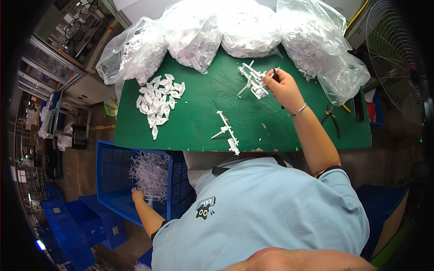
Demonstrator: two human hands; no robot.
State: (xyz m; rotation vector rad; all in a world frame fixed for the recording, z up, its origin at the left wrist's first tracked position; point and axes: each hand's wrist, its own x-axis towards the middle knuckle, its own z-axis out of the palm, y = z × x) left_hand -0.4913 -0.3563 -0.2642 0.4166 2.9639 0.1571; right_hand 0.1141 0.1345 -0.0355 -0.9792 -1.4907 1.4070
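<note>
The largest thing is the green flat-topped table (192, 124). Along its far side stand bulging clear plastic bags of white pieces (246, 36); if one slumped, its contents could slide onto the work area. Beside the table's near-left side, below its top, is a blue plastic crate with lattice walls (177, 178), holding a loose tangle of thin white plastic sprues (151, 174).

The left hand (138, 195) is down at that crate, off the table; whether its fingers grip anything I cannot tell. The right hand (287, 90), over the table's right half, has its fingers closed around a slim dark tool (276, 75), fingertips at a white branched plastic frame cluster (259, 92). Its thin arms could snap if pressed too hard, or the tool could slip and nick the fingers.

Left on the table is a pile of flat white plastic pieces (158, 101). At the table's near edge lies a single white branched stick (229, 131); a brush from the shirt could knock it off. Near the table's right side are dark-handled pliers (331, 112).
</note>
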